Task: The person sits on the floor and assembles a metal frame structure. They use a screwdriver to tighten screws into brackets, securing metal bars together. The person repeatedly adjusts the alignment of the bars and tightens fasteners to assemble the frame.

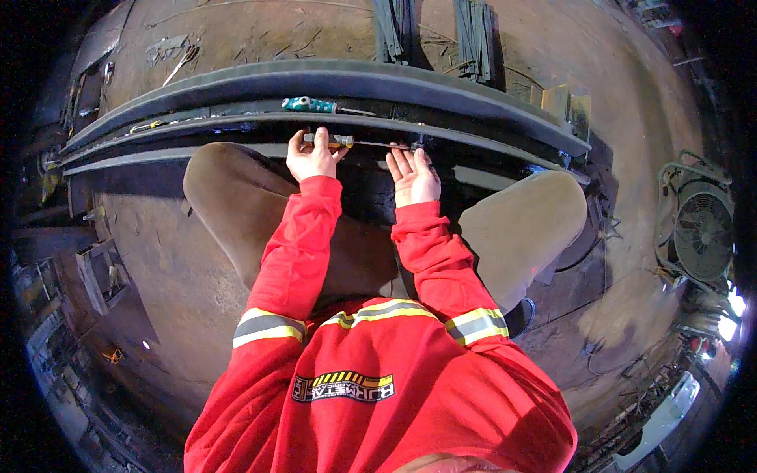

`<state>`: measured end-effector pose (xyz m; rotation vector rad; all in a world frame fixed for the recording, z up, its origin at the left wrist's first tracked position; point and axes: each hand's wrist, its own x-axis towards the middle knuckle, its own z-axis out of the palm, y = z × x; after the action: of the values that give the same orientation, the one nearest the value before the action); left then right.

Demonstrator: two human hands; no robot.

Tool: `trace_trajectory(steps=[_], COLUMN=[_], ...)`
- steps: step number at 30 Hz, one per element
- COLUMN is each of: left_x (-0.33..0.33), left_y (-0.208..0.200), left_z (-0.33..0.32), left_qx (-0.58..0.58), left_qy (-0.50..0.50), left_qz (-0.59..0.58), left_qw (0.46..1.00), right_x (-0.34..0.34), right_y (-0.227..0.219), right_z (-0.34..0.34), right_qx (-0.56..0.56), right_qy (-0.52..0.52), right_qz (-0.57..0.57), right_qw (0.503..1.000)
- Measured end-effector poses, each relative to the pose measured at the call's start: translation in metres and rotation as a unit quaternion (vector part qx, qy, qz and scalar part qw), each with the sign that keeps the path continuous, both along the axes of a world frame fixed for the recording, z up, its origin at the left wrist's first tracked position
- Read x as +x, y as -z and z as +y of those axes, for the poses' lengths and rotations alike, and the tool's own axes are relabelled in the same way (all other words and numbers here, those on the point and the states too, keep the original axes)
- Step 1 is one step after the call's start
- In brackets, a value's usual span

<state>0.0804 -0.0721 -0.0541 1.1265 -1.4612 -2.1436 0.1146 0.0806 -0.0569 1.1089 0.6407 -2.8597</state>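
Observation:
My left hand (314, 158) is closed around the yellow-and-dark handle of a screwdriver (341, 141). Its thin shaft points right, toward a small dark part (419, 143) at the fingertips of my right hand (415, 177). That hand is palm up, its thumb and fingertips against the part, whose exact kind is too small to make out. Both hands are over the near side of a long dark steel beam (236, 85), between my knees. A second screwdriver with a teal-and-white handle (307, 104) lies in the beam's channel, just beyond my left hand.
Two bundles of dark metal strips (475, 39) lie beyond the beam. A yellowish block (556, 101) stands by its right end. At the far right is a round floor fan (703, 229); a metal frame (102, 272) sits on the left floor.

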Motion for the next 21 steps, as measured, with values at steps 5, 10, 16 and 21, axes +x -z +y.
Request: trace_trajectory(steps=[5, 10, 16, 21], left_x=[-0.001, -0.002, -0.001, -0.002], left_y=[-0.005, -0.010, -0.006, -0.009], left_z=[0.002, 0.004, 0.009, 0.004], left_qx=[-0.001, 0.006, 0.027, 0.062], left_qy=[0.004, 0.000, 0.039, 0.050], left_qz=[-0.021, -0.032, -0.016, -0.014], left_qw=[1.000, 0.999, 0.999, 0.997], right_x=[-0.001, 0.000, -0.001, -0.002], right_y=[-0.004, -0.001, -0.001, 0.001], right_z=[0.000, 0.000, -0.002, -0.003], right_qx=[0.009, 0.016, 0.032, 0.049], right_qy=[-0.004, -0.002, -0.003, -0.004], right_qz=[-0.004, -0.001, -0.014, -0.016], right_qw=[1.000, 1.000, 0.999, 0.999])
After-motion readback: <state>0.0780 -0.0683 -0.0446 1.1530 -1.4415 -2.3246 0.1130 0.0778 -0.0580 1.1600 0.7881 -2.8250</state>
